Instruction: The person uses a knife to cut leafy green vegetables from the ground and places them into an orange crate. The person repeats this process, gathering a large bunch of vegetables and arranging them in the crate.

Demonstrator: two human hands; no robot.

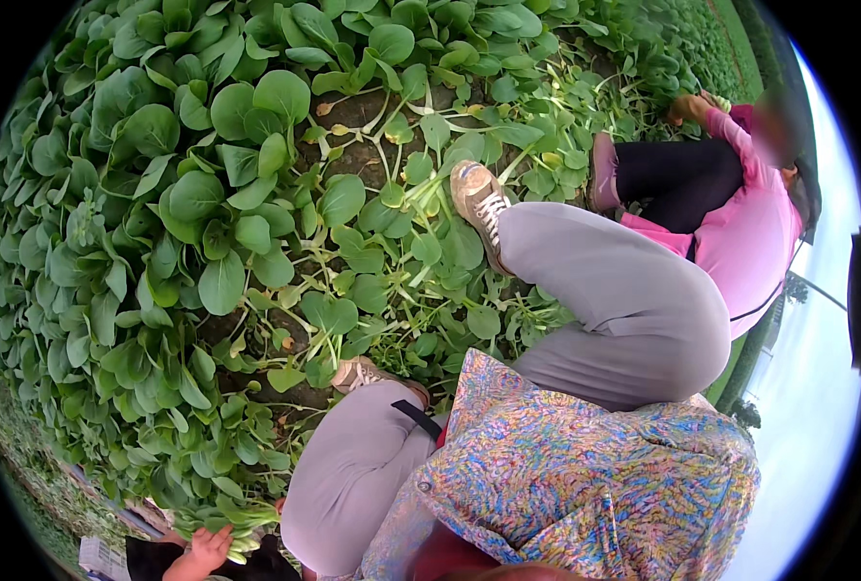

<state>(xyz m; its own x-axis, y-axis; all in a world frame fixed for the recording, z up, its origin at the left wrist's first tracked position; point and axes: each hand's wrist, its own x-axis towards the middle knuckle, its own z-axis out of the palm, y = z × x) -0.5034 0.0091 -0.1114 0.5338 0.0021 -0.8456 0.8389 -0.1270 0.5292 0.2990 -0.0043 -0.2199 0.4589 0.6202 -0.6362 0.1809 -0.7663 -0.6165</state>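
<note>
Neither of my hands can be made out in the head view. Before me spreads a bed of leafy greens (220, 196), resembling bok choy, with broad rounded leaves. My grey trouser legs (605, 305) are bent in a low crouch. One brown canvas shoe (485, 210) with white laces rests among low, sparse plants; the other shoe (372, 378) is partly hidden by my knee. A multicoloured patterned garment (583, 465) covers my torso. Beside my near knee a fingertip (280, 505) shows; whose it is, I cannot tell.
At lower left another person's hand (211, 548) grips a bunch of greens (245, 519), near dark clothing (143, 558) and a white crate (102, 555). A co-worker in a pink top (746, 225) bends at right, hands at the plants. Yellowed leaves and bare soil (358, 112) lie ahead.
</note>
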